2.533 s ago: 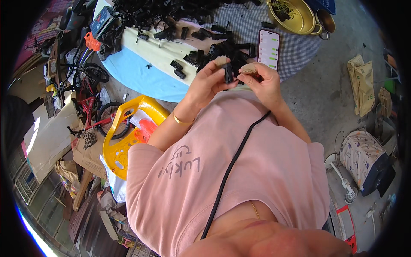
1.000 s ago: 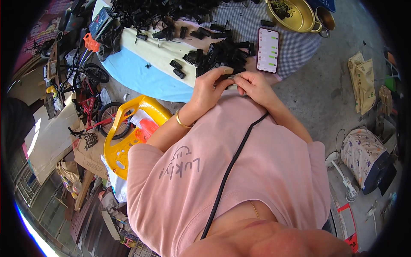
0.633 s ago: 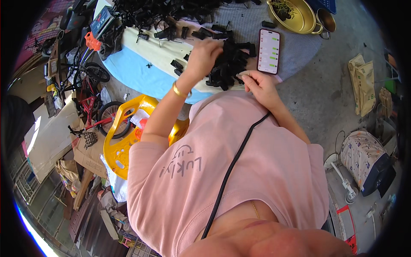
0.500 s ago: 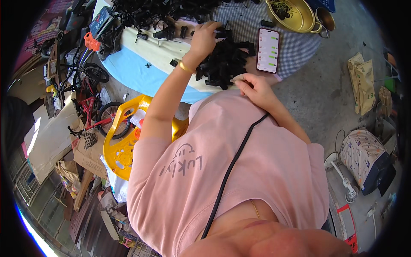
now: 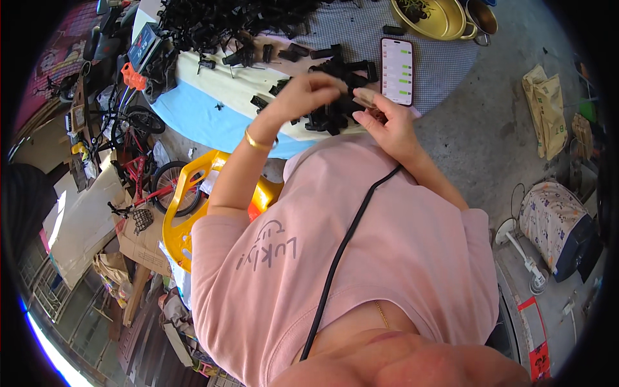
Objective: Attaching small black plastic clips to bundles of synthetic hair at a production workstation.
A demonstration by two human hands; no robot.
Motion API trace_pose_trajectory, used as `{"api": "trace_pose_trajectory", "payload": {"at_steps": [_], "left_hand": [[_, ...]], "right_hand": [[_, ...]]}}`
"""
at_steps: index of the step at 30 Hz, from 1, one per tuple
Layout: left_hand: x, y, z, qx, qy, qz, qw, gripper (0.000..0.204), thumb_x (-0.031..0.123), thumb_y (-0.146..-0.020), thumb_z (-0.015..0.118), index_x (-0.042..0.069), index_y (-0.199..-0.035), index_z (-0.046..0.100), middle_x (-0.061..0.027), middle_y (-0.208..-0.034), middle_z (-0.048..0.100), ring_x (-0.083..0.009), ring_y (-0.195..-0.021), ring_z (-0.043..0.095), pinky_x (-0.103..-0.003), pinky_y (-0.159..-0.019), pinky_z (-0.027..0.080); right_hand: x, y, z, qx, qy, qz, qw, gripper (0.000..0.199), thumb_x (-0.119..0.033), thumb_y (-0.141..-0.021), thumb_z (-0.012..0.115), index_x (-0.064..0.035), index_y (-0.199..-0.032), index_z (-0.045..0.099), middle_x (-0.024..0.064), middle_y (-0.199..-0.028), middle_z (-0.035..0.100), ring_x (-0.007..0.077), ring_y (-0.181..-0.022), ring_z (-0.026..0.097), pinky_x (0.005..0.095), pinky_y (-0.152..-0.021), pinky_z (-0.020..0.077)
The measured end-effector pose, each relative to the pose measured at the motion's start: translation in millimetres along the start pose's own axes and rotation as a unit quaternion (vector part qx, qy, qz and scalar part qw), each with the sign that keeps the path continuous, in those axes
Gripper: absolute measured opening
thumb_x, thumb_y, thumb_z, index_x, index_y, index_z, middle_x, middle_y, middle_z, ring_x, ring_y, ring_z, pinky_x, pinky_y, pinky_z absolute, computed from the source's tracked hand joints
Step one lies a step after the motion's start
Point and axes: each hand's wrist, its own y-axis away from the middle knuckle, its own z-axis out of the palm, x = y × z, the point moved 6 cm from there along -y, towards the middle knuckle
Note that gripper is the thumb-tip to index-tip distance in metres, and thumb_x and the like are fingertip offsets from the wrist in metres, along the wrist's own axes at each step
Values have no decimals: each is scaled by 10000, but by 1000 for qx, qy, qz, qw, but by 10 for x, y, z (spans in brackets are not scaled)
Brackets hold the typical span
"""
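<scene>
My left hand (image 5: pixel 308 93), with a gold bangle on its wrist, hovers with pinched fingers over a small pile of black plastic parts (image 5: pixel 335 116) on the cloth-covered table (image 5: pixel 213 109). Whether those fingers hold a piece is unclear. My right hand (image 5: pixel 382 122) is close beside it, just right of the pile, fingers curled around a small dark part, with a tan fingertip covering showing. The two hands' fingertips nearly meet above the pile.
A big heap of black parts (image 5: pixel 238 19) fills the table's far side. A phone with a lit screen (image 5: pixel 396 69) lies right of the pile, a gold bowl (image 5: pixel 429 16) beyond it. A yellow plastic chair (image 5: pixel 187 213) and red bicycle (image 5: pixel 138 187) stand left.
My left hand reached out to the far pile of black parts and has come back toward my right hand, which stayed near my chest at the table edge.
</scene>
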Motion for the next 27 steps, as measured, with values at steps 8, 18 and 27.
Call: {"api": "trace_pose_trajectory", "payload": {"at_steps": [8, 18, 27], "left_hand": [[-137, 362, 419, 99, 313, -83, 941, 319, 54, -816, 572, -8, -1122, 508, -69, -1021, 571, -139, -887, 570, -258, -797, 475], [228, 457, 514, 118, 55, 43, 991, 514, -65, -727, 622, -35, -1200, 424, -104, -1107, 552, -138, -1005, 542, -276, -844, 455], [75, 475, 459, 145, 215, 31, 965, 340, -24, -816, 552, -14, -1145, 470, -69, -1044, 559, -131, -967, 542, -261, -855, 452]], "right_hand": [[63, 13, 112, -64, -33, 3, 997, 142, -86, -773, 647, 8, -863, 589, 23, -740, 597, 65, -653, 540, 199, -587, 441], [375, 25, 201, -140, -147, 230, 952, 140, -139, -803, 623, -40, -845, 533, -22, -658, 527, 25, -537, 451, 153, -459, 337], [246, 56, 169, -129, -130, 138, 973, 167, -156, -884, 504, -22, -953, 574, -24, -618, 514, 20, -517, 415, 157, -468, 319]]}}
